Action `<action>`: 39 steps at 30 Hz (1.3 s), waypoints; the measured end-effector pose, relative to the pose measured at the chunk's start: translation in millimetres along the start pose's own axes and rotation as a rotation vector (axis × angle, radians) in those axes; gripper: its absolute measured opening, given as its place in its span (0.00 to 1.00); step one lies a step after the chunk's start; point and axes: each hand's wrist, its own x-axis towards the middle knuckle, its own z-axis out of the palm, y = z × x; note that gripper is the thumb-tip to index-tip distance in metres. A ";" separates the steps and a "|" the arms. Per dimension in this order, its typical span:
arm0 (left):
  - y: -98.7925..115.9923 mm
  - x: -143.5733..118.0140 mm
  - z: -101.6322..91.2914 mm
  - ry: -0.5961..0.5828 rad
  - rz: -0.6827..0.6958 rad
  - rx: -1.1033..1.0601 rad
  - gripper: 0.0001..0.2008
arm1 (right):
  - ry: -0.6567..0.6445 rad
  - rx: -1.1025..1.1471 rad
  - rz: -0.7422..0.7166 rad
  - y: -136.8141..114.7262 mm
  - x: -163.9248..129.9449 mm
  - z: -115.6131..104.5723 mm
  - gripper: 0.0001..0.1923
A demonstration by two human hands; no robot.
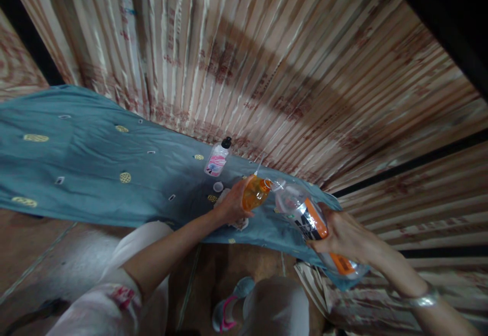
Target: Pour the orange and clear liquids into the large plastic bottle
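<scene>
Left hand (232,205) gripping small orange bottle (255,192), right hand (343,234) clasping large clear refill bottle (305,216) tipped neck-to-neck, pink-labelled pump bottle (217,159) beyond on blue cloth (84,158).

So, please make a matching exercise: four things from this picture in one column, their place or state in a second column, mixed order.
Things:
1. small orange bottle
2. large clear bottle
3. pink-label bottle
4. white cap

Places or states:
A. lying on the blue cloth
B. held in the right hand
C. standing alone, black top
D. held in the left hand

Pairs: 1-D, 2-B, 3-C, 4-A
</scene>
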 end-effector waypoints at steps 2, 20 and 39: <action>1.4 -0.5 -0.1 0.001 0.001 -0.002 0.65 | 0.004 0.003 -0.003 -0.3 0.2 0.1 0.23; -2.1 2.2 0.4 0.001 0.004 0.002 0.65 | 0.009 -0.005 0.011 2.0 0.5 0.5 0.25; 8.7 0.3 -2.7 0.001 -0.031 0.012 0.63 | -0.014 -0.015 0.001 0.2 0.3 -0.6 0.24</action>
